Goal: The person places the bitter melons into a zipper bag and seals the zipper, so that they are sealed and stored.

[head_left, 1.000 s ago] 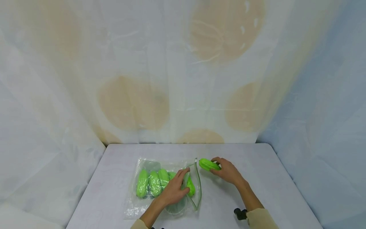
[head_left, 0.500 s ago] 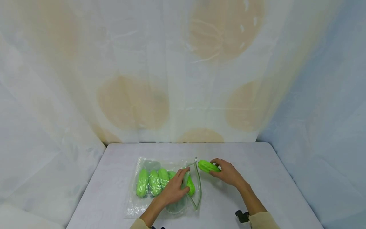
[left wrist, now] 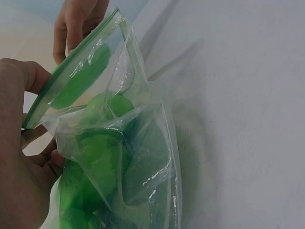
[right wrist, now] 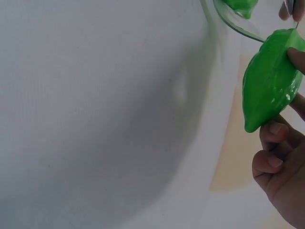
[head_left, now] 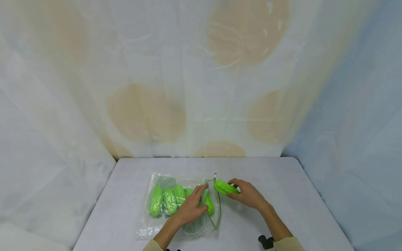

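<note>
A clear zip bag (head_left: pixel 150 223) lies on the white table (head_left: pixel 282 195) with several bright green toy gourds (head_left: pixel 170 200) inside. My left hand (head_left: pixel 191 207) pinches the bag's upper lip (left wrist: pixel 71 71) and holds the mouth lifted. My right hand (head_left: pixel 246 193) grips another green gourd (head_left: pixel 224 187) (right wrist: pixel 271 78) just right of the bag's mouth, its tip near the zip edge (head_left: pixel 215 179). In the left wrist view the held gourd (left wrist: pixel 81 76) shows through the raised plastic.
A pale curtain with beige round patches (head_left: pixel 201 76) hangs behind and around the table. A small black object (head_left: pixel 265 241) sits near my right sleeve at the table's front. Bare tabletop stretches to the right of my right hand.
My right hand has carried the gourd leftward, from a little right of the bag to its mouth. The left hand keeps holding the bag's lip in the same place.
</note>
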The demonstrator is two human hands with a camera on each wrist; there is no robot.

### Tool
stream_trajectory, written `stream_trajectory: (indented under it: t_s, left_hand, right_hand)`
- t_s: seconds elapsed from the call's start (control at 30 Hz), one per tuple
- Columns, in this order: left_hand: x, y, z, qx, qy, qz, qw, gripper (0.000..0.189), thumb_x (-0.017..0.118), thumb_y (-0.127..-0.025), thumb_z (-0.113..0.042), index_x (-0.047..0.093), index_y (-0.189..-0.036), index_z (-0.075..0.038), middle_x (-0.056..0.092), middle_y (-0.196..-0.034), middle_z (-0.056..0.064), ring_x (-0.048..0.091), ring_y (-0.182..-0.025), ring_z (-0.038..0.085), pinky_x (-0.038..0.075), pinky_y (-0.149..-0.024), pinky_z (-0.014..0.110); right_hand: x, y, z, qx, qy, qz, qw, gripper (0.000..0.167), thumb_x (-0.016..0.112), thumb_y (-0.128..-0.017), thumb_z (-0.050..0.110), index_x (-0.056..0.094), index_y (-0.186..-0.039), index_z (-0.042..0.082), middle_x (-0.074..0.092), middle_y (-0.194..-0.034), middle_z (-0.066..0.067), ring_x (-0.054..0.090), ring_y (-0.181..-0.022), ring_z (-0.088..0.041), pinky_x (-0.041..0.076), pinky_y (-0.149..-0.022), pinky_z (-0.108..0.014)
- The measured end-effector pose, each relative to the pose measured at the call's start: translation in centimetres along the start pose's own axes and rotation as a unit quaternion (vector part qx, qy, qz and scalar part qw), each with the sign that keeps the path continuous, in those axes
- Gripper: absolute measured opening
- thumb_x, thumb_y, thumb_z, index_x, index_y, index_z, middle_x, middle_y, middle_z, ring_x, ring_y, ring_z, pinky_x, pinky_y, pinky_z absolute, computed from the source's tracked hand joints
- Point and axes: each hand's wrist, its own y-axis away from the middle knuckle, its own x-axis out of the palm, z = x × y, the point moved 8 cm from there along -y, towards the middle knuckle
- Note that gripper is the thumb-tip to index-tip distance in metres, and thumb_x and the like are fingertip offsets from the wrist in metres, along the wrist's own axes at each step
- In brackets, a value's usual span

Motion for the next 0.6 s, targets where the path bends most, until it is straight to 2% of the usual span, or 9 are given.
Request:
stream_trajectory:
  t_s: [0.23,0.47,0.6]
  left_hand:
    - [0.1,0.0,0.1,-0.009,0.001,0.003,1.0000,0.077,0.063,-0.090,-0.024,0.029,-0.158,-0.023,0.042,-0.152,0.001,0.057,-0.113,0.014,0.051,-0.092,0.038]
    - [0.1,0.1,0.2,-0.014,-0.001,0.003,0.9999,0.079,0.063,-0.090,-0.024,0.026,-0.160,-0.024,0.041,-0.153,-0.001,0.054,-0.126,0.021,0.049,-0.098,0.044]
    - [0.1,0.0,0.2,-0.011,0.000,0.003,0.9999,0.078,0.063,-0.090,-0.024,0.027,-0.159,-0.024,0.042,-0.152,0.000,0.055,-0.126,0.021,0.049,-0.098,0.043]
  right_hand:
    - [0.8,0.2,0.6,-0.015,0.001,0.009,0.9998,0.049,0.076,-0.085,0.049,0.065,-0.125,0.022,0.069,-0.108,-0.001,0.063,-0.097,-0.015,0.053,-0.077,-0.041]
    - [2.1,0.3,1.0,-0.029,0.024,0.016,0.9992,0.049,0.074,-0.086,0.052,0.064,-0.125,0.025,0.070,-0.103,0.001,0.063,-0.087,-0.010,0.052,-0.069,-0.034]
    - [2.5,0.4,1.7,-0.048,0.043,0.011,0.9979,0.046,0.074,-0.086,0.051,0.063,-0.123,0.026,0.070,-0.099,0.003,0.063,-0.084,-0.009,0.051,-0.068,-0.033]
